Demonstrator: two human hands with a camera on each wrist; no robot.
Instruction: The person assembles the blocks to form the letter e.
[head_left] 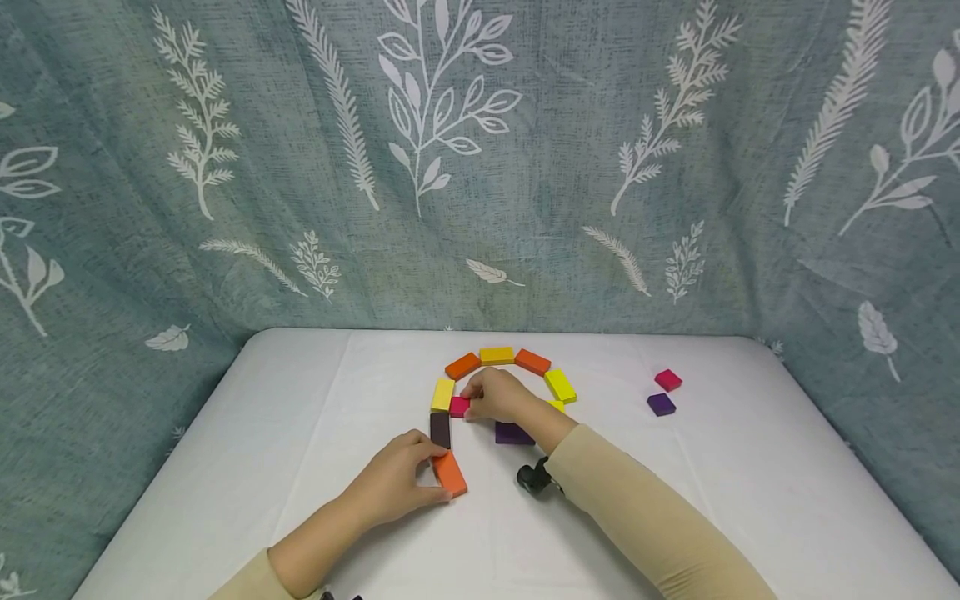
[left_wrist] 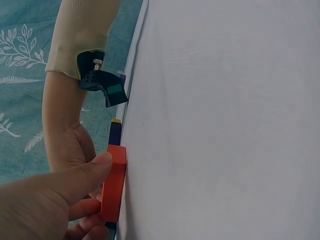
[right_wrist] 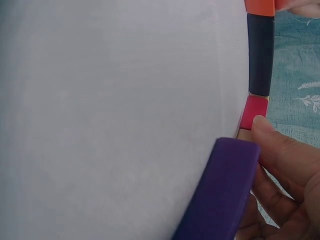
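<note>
Wooden-looking coloured blocks form a curved line on the white table. My left hand (head_left: 392, 482) holds an orange block (head_left: 450, 473) at the line's near left end, thumb on its near end and fingers at its far end. Beyond it lies a dark block (head_left: 440, 431), then a yellow block (head_left: 443, 395). My right hand (head_left: 501, 395) pinches a small red block (head_left: 459, 407) on the inner side of the line, beside the yellow and dark blocks. A purple block (right_wrist: 220, 190) lies just under the right wrist, and a second yellow block (head_left: 557, 405) is mostly hidden behind it.
Orange block (head_left: 462, 366), yellow block (head_left: 497, 357), orange block (head_left: 533, 362) and yellow block (head_left: 560, 386) make the arc's far side. Apart on the right lie a small red block (head_left: 668, 380) and a small purple block (head_left: 662, 405). A patterned curtain (head_left: 555, 167) hangs behind the table.
</note>
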